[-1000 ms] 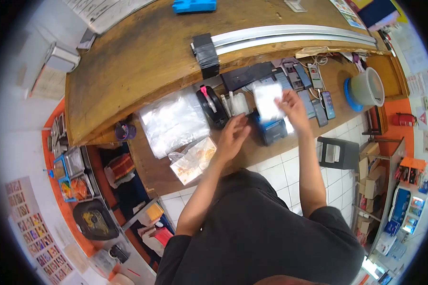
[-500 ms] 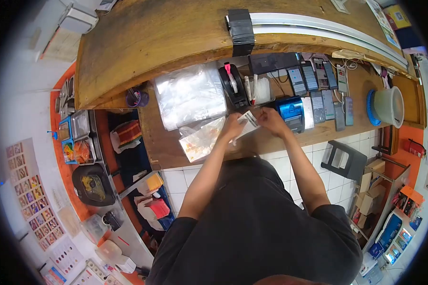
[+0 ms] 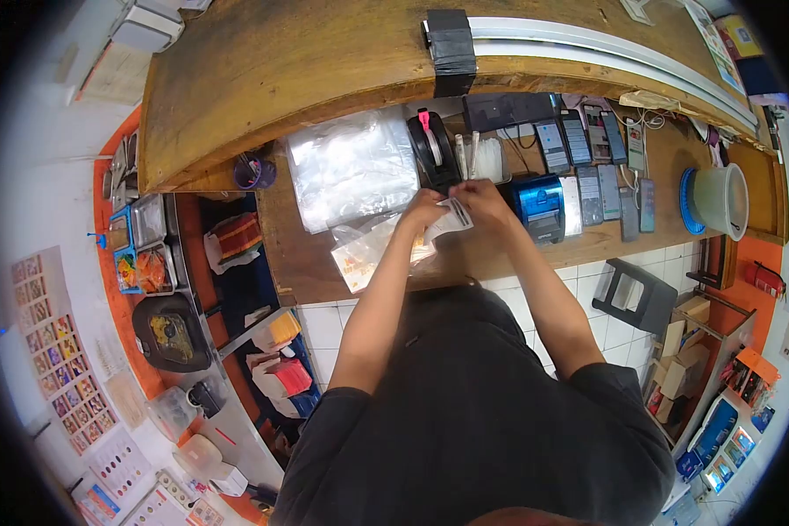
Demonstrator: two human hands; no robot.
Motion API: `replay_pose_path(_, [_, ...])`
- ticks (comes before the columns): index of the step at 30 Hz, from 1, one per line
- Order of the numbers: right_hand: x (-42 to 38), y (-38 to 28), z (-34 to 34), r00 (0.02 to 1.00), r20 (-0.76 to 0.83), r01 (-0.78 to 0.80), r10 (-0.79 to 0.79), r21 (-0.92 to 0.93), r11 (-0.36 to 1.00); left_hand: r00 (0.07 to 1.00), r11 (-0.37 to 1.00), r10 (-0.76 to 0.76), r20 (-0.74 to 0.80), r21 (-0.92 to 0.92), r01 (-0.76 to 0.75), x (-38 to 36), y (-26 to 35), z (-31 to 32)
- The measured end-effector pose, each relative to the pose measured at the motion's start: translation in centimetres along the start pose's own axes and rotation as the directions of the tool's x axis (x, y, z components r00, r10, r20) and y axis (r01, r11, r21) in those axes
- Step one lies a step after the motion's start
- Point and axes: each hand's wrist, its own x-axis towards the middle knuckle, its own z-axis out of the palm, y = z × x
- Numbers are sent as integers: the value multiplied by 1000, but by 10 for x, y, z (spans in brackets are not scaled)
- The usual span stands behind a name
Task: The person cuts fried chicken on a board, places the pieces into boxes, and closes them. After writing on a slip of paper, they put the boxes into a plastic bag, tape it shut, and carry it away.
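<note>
Over the wooden counter, my left hand (image 3: 423,210) is closed on a white printed paper label (image 3: 452,219), which hangs between my two hands. My right hand (image 3: 485,201) has its fingers pressed together near the label's upper edge, close to my left fingertips. Whatever it pinches is too small to make out. Just beyond both hands stands a black tape dispenser (image 3: 433,151) with a pink part on top. Below my left wrist lies a clear plastic packet (image 3: 368,254) with white and orange contents.
A stack of clear plastic bags (image 3: 352,171) lies left of the dispenser. On the right are a blue label printer (image 3: 537,207), several phones (image 3: 590,195) and a pale bucket (image 3: 719,202). A wooden shelf (image 3: 307,70) overhangs the counter's back. A pen cup (image 3: 254,173) stands at left.
Both hands have moved slightly up toward the tape dispenser. My right hand has shifted left, closer to my left fingers, and the label has turned and hangs lower between them.
</note>
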Motion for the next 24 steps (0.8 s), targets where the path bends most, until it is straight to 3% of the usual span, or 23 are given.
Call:
replay_pose_path(2, [-44, 11, -6, 973, 38, 224, -229, -414, 882, 996, 996, -62, 58, -68, 65, -6, 9, 0])
replay_pose_path(3, [-70, 20, -11, 961, 124, 278, -249, -435, 856, 996, 996, -62, 60, -64, 66, -8, 7, 0])
replay_pose_path(4, [-91, 27, -13, 941, 210, 334, -265, -454, 826, 989, 960, -73, 127, -259, 104, -10, 3, 1])
replay_pose_path(5, [-104, 33, -10, 942, 206, 333, -266, -457, 825, 978, 885, -71, 195, -441, 152, -11, 2, 3])
replay_pose_path(7, [-124, 46, -2, 984, 47, 174, -173, -488, 855, 964, 895, -140, 224, -389, 220, -22, 12, 11])
replay_pose_path(9, [-125, 50, 0, 987, 24, 148, -156, -484, 863, 969, 905, -189, 162, -354, 236, -25, 17, 20])
replay_pose_path(10, [-125, 50, 1, 990, 4, 124, -139, -482, 868, 979, 864, -154, 131, -463, 198, -12, -4, 33])
replay_pose_path(11, [-123, 57, 2, 990, -2, 124, -142, -476, 871, 979, 868, -155, 133, -455, 199, -4, -16, 43])
replay_pose_path(13, [-116, 70, 1, 966, -61, 181, -252, -541, 822, 975, 916, -176, -133, -386, 112, 6, -23, 57])
replay_pose_path(15, [-110, 70, -8, 967, -69, 160, -243, -577, 801, 972, 899, -168, -163, -429, 84, 16, -21, 66])
replay_pose_path(17, [-109, 65, -15, 969, -60, 151, -238, -617, 773, 894, 666, -444, -66, -692, 280, 19, -11, 65])
replay_pose_path(18, [-109, 61, -20, 966, 12, 214, -257, -592, 777, 866, 698, -497, -59, -619, 359, 15, -9, 64])
replay_pose_path(19, [-105, 54, -26, 956, 85, 279, -281, -565, 777, 921, 752, -356, -158, -634, 182, -1, -11, 78])
replay_pose_path(20, [-118, 39, -29, 963, 109, 256, -247, -663, 704, 936, 889, -167, -309, -457, 8, 25, -48, 98])
replay_pose_path(21, [-127, 33, -34, 955, 160, 294, -251, -635, 715, 911, 961, 33, -412, -236, -141, 43, -95, 111])
replay_pose_path(22, [-138, 31, -39, 946, 211, 323, -245, -602, 730, 906, 968, 118, -407, -156, -196, 9, -70, 106])
replay_pose_path(24, [-160, 10, -45, 970, 243, 144, -4, -561, 815, 876, 950, 285, -389, -5, -311, -61, -13, 94])
